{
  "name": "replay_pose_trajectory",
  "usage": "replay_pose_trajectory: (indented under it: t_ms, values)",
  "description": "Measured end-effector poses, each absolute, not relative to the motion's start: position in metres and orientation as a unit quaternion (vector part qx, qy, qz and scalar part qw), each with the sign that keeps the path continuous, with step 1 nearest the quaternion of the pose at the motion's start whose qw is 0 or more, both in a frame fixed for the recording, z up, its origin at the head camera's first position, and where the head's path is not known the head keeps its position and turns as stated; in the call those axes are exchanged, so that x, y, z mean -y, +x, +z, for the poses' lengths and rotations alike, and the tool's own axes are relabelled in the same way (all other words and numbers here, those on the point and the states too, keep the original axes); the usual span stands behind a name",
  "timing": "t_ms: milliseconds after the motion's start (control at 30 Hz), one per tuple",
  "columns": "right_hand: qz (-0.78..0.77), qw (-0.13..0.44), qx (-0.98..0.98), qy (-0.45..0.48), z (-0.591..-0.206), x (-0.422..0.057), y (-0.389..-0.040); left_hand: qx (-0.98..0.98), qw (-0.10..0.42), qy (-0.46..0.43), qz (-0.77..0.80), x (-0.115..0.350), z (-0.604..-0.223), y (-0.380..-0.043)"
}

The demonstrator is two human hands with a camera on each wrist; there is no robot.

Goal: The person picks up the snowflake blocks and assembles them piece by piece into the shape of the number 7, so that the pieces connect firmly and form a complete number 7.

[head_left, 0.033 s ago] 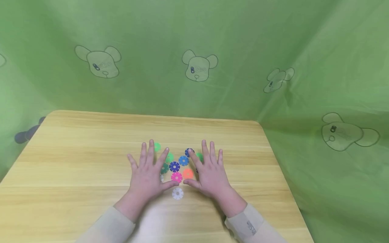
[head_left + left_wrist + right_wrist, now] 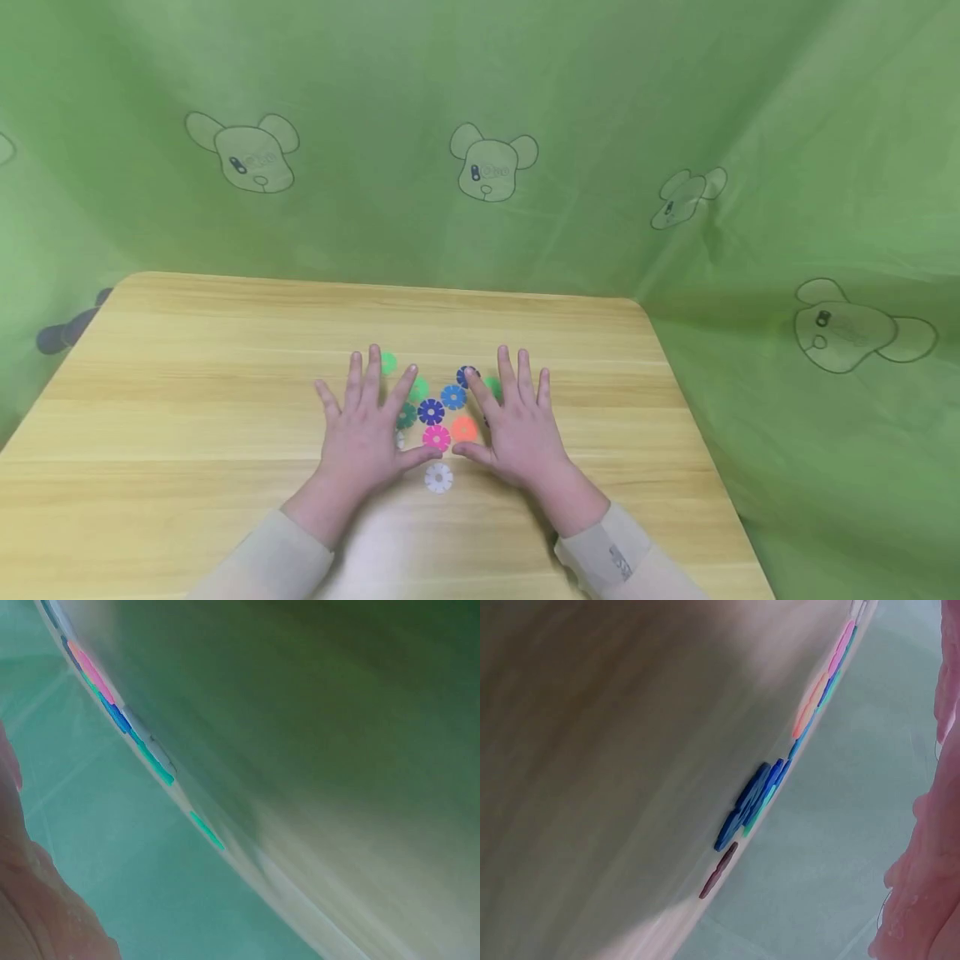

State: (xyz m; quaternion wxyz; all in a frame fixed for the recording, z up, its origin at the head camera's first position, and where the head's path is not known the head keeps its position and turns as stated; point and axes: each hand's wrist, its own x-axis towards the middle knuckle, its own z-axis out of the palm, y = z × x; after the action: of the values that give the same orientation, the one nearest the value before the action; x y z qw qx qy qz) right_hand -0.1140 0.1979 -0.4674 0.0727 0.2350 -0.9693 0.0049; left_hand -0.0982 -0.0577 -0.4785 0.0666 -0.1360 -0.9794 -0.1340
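Hovering above a wood-grain desk (image 2: 225, 375), a person's left hand (image 2: 360, 440) and right hand (image 2: 525, 442) frame a pink disc (image 2: 437, 430), one to its left, one to its right. Fingers are straight and fanned wide, thumbs pointing in toward the pink disc, and neither grip has hold of anything. The notched, flower-like discs are thin, which is probably why they lie flat: an orange disc (image 2: 464, 437) just right of the pink disc, a dark blue disc (image 2: 431, 403) just beyond it, a light blue disc (image 2: 453, 390) farther beyond and rightward, a white disc (image 2: 446, 482) nearer the person, and a bright green disc (image 2: 388, 363) well beyond it to the left. The hands seem raised and parted so those around the pink disc lie undisturbed. Fingers cover others partly, so their number cannot be told.
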Motion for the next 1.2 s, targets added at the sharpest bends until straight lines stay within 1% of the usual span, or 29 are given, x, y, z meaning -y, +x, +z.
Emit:
replay_pose_trajectory:
  t_ms: [167, 333, 633, 867, 1067, 1133, 1200]
  values:
    - [0.008, 0.075, 0.969, 0.235, -0.468, -0.198, -0.113, 0.978, 0.069, -0.137, -0.142, 0.056, -0.479, -0.098]
    - [0.003, 0.075, 0.969, 0.234, -0.467, -0.198, -0.113, 0.98, 0.054, -0.138, -0.136, 0.055, -0.479, -0.096]
    - [-0.005, 0.076, 0.969, 0.235, -0.466, -0.198, -0.112, 0.979, 0.058, -0.14, -0.135, 0.055, -0.478, -0.096]
    - [0.017, 0.067, 0.97, 0.233, -0.467, -0.198, -0.112, 0.979, 0.059, -0.141, -0.133, 0.055, -0.478, -0.096]
    - [0.037, 0.082, 0.965, 0.247, -0.466, -0.198, -0.111, 0.974, 0.06, -0.137, -0.171, 0.062, -0.473, -0.096]
    - [0.05, 0.073, 0.962, 0.259, -0.464, -0.196, -0.105, 0.972, 0.05, -0.123, -0.193, 0.069, -0.47, -0.094]
    - [0.064, 0.036, 0.959, 0.275, -0.461, -0.191, -0.097, 0.973, 0.024, -0.108, -0.203, 0.075, -0.469, -0.093]
